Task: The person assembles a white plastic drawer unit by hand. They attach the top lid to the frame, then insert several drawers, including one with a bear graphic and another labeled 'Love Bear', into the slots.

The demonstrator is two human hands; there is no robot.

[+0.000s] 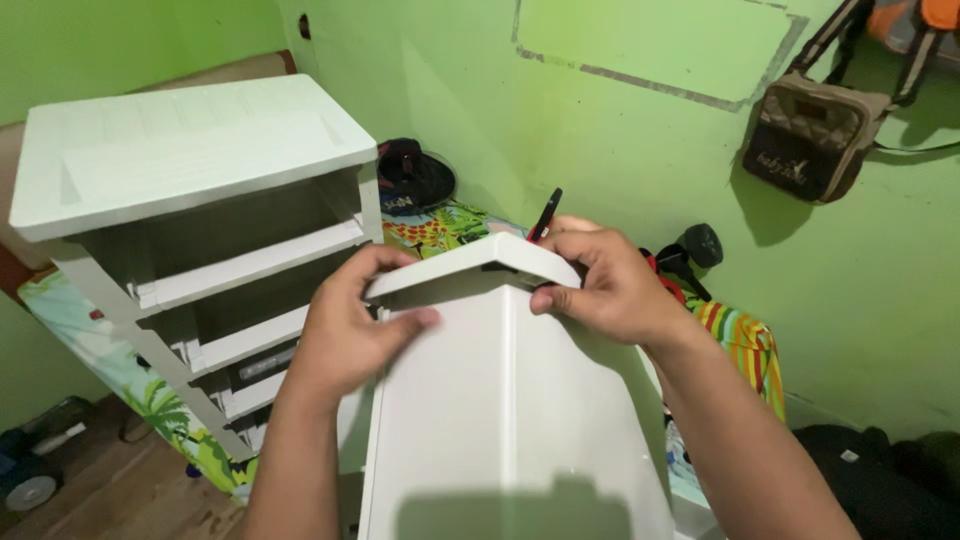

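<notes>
Both hands gripped a white drawer [500,400] held upright before an emptied white cabinet [190,190], the left hand [345,335] and right hand [610,285] pinching its front panel, the right also holding a red-and-black tool [545,215]; even pressure on both corners looked wise.

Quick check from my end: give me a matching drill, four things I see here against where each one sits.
Things:
1. white plastic drawer
2. white plastic drawer frame
3. brown shoulder bag
4. slim black and red tool

Places:
A. hanging on the green wall, upper right
B. in the right hand
C. gripped by both hands, left hand on its left
D. standing at left, drawers out

Pairs: 1-C, 2-D, 3-A, 4-B
</notes>
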